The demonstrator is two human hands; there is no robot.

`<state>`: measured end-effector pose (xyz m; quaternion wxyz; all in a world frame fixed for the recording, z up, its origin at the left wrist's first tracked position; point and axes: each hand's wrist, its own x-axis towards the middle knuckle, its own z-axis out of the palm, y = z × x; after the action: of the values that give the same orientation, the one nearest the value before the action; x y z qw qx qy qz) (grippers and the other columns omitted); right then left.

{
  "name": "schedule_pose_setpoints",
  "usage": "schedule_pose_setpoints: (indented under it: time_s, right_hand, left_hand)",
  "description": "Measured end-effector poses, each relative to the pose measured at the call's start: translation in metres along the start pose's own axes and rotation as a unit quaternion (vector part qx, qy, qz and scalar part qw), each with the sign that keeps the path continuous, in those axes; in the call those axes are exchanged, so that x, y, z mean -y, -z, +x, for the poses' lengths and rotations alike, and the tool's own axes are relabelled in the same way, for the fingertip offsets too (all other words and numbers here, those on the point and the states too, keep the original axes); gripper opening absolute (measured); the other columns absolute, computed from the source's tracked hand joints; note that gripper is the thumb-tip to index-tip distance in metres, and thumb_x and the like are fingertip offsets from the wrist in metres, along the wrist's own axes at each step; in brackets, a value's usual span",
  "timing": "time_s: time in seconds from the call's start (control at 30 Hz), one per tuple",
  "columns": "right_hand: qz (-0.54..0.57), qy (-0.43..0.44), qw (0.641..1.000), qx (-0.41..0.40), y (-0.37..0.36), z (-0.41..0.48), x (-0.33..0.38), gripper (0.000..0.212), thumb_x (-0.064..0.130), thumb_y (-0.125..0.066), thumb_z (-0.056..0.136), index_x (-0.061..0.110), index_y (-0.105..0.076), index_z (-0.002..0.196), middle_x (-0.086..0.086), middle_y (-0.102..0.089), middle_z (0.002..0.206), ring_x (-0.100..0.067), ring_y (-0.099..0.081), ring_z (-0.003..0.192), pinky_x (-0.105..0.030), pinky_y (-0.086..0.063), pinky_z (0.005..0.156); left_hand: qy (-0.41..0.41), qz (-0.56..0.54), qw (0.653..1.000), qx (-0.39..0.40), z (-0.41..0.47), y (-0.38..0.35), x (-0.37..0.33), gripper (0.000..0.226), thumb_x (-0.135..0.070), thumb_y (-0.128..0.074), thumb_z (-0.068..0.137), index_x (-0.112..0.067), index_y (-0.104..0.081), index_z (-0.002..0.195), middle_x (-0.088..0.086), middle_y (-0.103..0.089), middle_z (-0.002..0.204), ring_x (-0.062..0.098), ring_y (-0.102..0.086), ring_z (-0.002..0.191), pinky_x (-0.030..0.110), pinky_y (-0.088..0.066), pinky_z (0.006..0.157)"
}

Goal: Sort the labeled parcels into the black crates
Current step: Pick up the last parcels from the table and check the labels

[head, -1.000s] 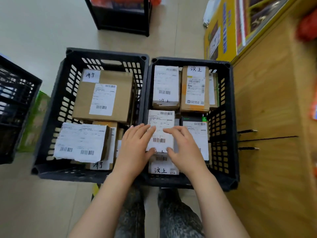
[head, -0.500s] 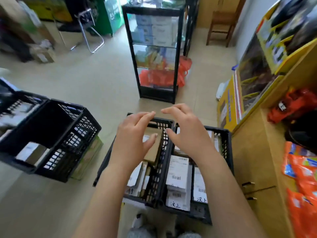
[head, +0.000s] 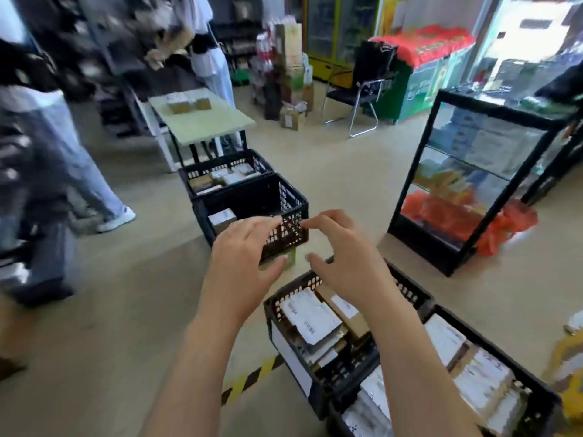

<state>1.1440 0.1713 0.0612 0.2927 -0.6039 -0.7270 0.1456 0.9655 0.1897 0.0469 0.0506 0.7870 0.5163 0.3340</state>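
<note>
Both hands are raised in front of the body over the floor, holding nothing. The left hand (head: 244, 263) has its fingers (head: 265, 223) spread wide and loosely bent, and the right hand (head: 345, 266) mirrors it, with its fingers (head: 328, 217) bent and the thumb set apart. The fingertips of the two hands come near each other but do not touch.

Below the hands stands a black crate (head: 273, 310) packed with labeled parcels. A white parcel (head: 310, 316) lies flat with its label up, its long side running from far left to near right. A brown box (head: 342, 305) lies just beside it on the same line. A second crate (head: 492, 343) touches this one on the right and is full of flat white parcels (head: 479, 376).

Farther off, a third crate (head: 252, 193) holds a single small box (head: 221, 218) in its left corner. A fourth crate (head: 220, 160) stands against it behind, holding several parcels (head: 227, 178); their direction is too blurred to tell. Past it, a pale counter (head: 220, 121) carries a few boxes (head: 189, 105). A glass shelf cabinet (head: 473, 184) stands on the right.
</note>
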Motion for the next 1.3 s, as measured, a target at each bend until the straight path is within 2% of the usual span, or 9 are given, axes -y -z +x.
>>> schedule_pose_setpoints:
  time_s: [0.13,0.4,0.57,0.73,0.83,0.9,1.0,1.1,1.3]
  right_hand:
    - [0.018,0.088,0.995,0.04,-0.04,0.019,0.054,0.048,0.012,-0.067,0.086,0.026,-0.054,0.13,0.008,-0.045,0.128,-0.011,-0.047,0.116,-0.023,-0.041,0.093]
    - [0.064,0.212,0.969,0.114,-0.147,0.033,0.194,0.048,0.013,-0.067,0.081,0.024,-0.057,0.127,0.004,-0.047,0.127,-0.017,-0.047,0.119,-0.034,-0.044,0.096]
    - [0.096,0.267,0.947,0.15,-0.224,0.028,0.297,0.048,0.013,-0.067,0.082,0.027,-0.056,0.126,0.007,-0.046,0.128,-0.014,-0.045,0.123,-0.03,-0.044,0.093]
    - [0.122,0.314,0.923,0.188,-0.293,0.017,0.393,0.049,0.015,-0.068,0.082,0.027,-0.055,0.128,0.008,-0.046,0.127,-0.013,-0.046,0.12,-0.027,-0.043,0.09]
    - [0.127,0.352,0.903,0.212,-0.327,0.012,0.44,0.048,0.015,-0.067,0.084,0.026,-0.055,0.129,0.008,-0.046,0.123,-0.014,-0.048,0.115,-0.023,-0.04,0.086]
    - [0.13,0.37,0.889,0.236,-0.349,0.009,0.469,0.048,0.018,-0.067,0.086,0.03,-0.053,0.131,0.011,-0.045,0.124,-0.011,-0.047,0.115,-0.02,-0.039,0.087]
    - [0.144,0.403,0.863,0.268,-0.387,0.008,0.508,0.05,0.023,-0.067,0.087,0.035,-0.05,0.132,0.015,-0.043,0.127,-0.006,-0.044,0.118,-0.018,-0.038,0.093]
    - [0.144,0.432,0.837,0.303,-0.426,0.008,0.541,0.052,0.024,-0.068,0.086,0.033,-0.049,0.134,0.014,-0.043,0.131,-0.005,-0.044,0.12,-0.016,-0.037,0.095]
    - [0.165,0.502,0.772,0.354,-0.504,0.038,0.624,0.051,0.02,-0.068,0.085,0.032,-0.051,0.131,0.012,-0.047,0.124,-0.006,-0.046,0.116,-0.017,-0.039,0.09]
  left_hand:
    - [0.068,0.056,0.996,-0.036,-0.035,0.047,0.044,0.057,-0.023,-0.076,0.079,-0.02,-0.055,0.132,-0.001,-0.058,0.129,0.021,-0.05,0.121,0.048,-0.043,0.103]
    - [0.171,0.153,0.967,-0.114,-0.124,0.16,0.14,0.06,-0.026,-0.08,0.075,-0.019,-0.057,0.13,-0.001,-0.06,0.121,0.018,-0.051,0.114,0.037,-0.043,0.098]
    - [0.245,0.196,0.941,-0.127,-0.186,0.242,0.208,0.059,-0.029,-0.077,0.078,-0.021,-0.056,0.132,-0.004,-0.058,0.125,0.016,-0.049,0.12,0.029,-0.035,0.101]
    - [0.305,0.212,0.918,-0.139,-0.245,0.311,0.266,0.058,-0.027,-0.077,0.078,-0.024,-0.056,0.132,-0.005,-0.057,0.128,0.016,-0.051,0.119,0.04,-0.046,0.099]
    - [0.347,0.212,0.901,-0.149,-0.279,0.343,0.293,0.059,-0.029,-0.074,0.082,-0.027,-0.05,0.137,-0.007,-0.053,0.133,0.014,-0.047,0.124,0.032,-0.041,0.104]
    - [0.373,0.212,0.888,-0.164,-0.298,0.36,0.308,0.058,-0.03,-0.073,0.083,-0.027,-0.05,0.137,-0.008,-0.053,0.133,0.013,-0.048,0.122,0.03,-0.041,0.1]
    - [0.419,0.21,0.864,-0.184,-0.325,0.379,0.333,0.058,-0.033,-0.072,0.083,-0.026,-0.05,0.136,-0.008,-0.052,0.132,0.015,-0.053,0.117,0.038,-0.048,0.095]
    - [0.464,0.199,0.838,-0.208,-0.348,0.391,0.362,0.056,-0.034,-0.071,0.082,-0.028,-0.051,0.134,-0.009,-0.053,0.13,0.016,-0.052,0.118,0.046,-0.048,0.097]
    - [0.549,0.237,0.763,-0.245,-0.366,0.426,0.427,0.054,-0.03,-0.072,0.083,-0.027,-0.053,0.133,-0.01,-0.053,0.125,0.016,-0.049,0.116,0.04,-0.045,0.096]
